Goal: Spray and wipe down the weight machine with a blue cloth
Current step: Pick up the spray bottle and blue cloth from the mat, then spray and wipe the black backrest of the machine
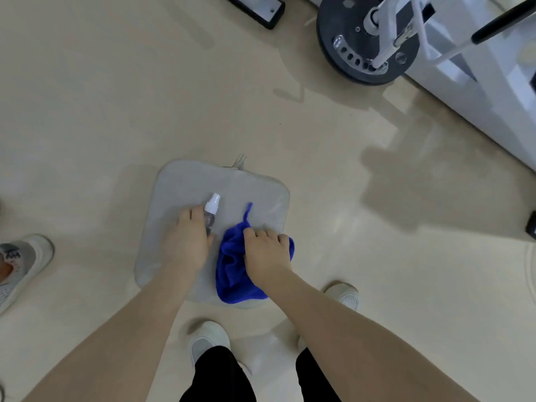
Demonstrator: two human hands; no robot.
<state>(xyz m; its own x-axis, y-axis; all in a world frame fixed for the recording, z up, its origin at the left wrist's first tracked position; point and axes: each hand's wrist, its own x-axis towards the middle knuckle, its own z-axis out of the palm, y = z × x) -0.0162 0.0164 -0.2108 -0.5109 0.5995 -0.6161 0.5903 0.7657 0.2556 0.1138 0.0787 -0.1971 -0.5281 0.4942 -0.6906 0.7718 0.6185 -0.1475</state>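
Blue cloth (232, 265) and spray bottle (211, 210) on a grey pad (179, 184), seen from the head camera.

The blue cloth lies bunched on the near right part of the grey pad, which rests flat on the beige floor (101, 97); the right hand (266, 256) is on top of it with fingers curled into the fabric. Just beside it, the left hand (187, 239) grips the small clear spray bottle, whose white nozzle points away from the person. The weight machine (435, 53), white-framed with a dark round plate (348, 39), stands well apart at upper right. Another person's shoe (23, 262) shows at the left edge.
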